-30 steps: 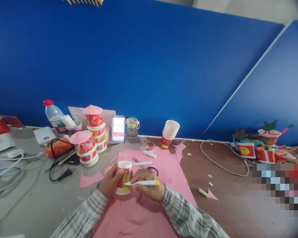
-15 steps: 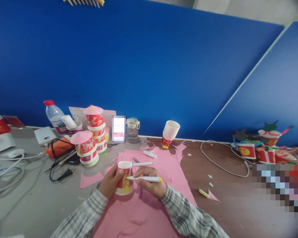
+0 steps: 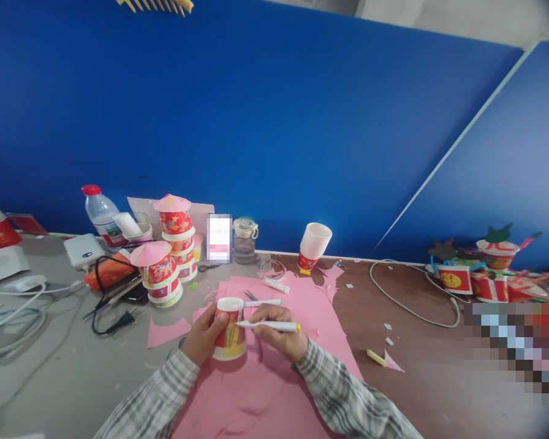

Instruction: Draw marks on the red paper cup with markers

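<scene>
My left hand [image 3: 204,335] is closed around the left side of a red paper cup [image 3: 229,332] that carries yellow marks low on its wall and has a white rim. In my right hand [image 3: 281,337] is a white marker [image 3: 278,326] with a yellow end; its tip touches or almost touches the cup's printed side. Just behind my right fingers lies another marker, with a green end [image 3: 272,302], on the pink paper [image 3: 293,378]. A pair of scissors [image 3: 251,296] is partly hidden behind the cup.
To the left stand paper-cup towers with pink cone roofs [image 3: 150,252], a red-capped bottle [image 3: 101,213] and a black plug [image 3: 123,319]. A water bottle [image 3: 244,241] and stacked cups [image 3: 315,244] are by the blue partition [image 3: 274,134]. Cup crafts [image 3: 454,278] sit far right.
My right hand has shifted slightly to the right and up, with the marker's tip higher on the cup. My left hand and the cup have stayed in place.
</scene>
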The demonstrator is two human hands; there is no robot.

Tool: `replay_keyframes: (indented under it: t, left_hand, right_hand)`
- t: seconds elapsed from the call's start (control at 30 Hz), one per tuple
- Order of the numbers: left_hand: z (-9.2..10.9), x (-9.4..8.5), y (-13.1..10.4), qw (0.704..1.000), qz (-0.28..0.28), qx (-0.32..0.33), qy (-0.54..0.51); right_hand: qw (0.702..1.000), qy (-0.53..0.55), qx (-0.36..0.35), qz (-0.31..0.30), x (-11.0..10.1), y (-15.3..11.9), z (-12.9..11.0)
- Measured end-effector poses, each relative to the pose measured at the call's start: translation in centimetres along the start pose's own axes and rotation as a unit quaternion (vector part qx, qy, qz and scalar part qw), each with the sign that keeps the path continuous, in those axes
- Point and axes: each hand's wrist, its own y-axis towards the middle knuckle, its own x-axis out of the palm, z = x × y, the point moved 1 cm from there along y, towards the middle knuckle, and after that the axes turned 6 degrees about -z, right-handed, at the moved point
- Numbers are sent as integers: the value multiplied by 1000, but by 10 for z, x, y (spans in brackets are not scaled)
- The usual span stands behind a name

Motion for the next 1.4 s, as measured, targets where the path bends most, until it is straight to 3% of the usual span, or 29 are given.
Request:
replay_keyframes:
  t: [0.63, 1.4]
  left_hand:
    - [-5, -3, 0, 1000, 17, 11, 14]
    - [-6, -4, 1, 1000, 21, 13, 10]
  right_hand:
    - [998, 49, 37, 18, -5, 0, 14]
    - [998, 43, 36, 34, -4, -1, 13]
